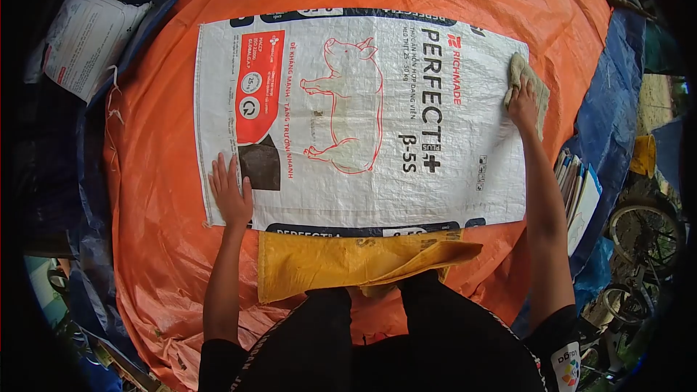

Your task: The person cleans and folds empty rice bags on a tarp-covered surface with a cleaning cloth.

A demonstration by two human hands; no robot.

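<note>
A white printed sack [450, 131] with a pig drawing lies flat on an orange tarp [167, 276]. My left hand [231, 192] rests on the sack's lower left part, fingers spread, holding nothing. At the sack's right edge, near its upper corner, my right hand [524, 105] presses on a greenish-grey cloth [536, 86], its fingers bent over it. Part of the cloth reaches past the sack onto the tarp. Below the sack a yellow sack [312, 265] lies close to my legs, one flap folded.
At the upper left is another white printed sack [91, 43] on blue sheeting [94, 152]. Stacked flat sacks or papers [577, 199] sit at the right edge beside more blue sheeting [617, 101]. Bicycles [646, 236] stand at the far right.
</note>
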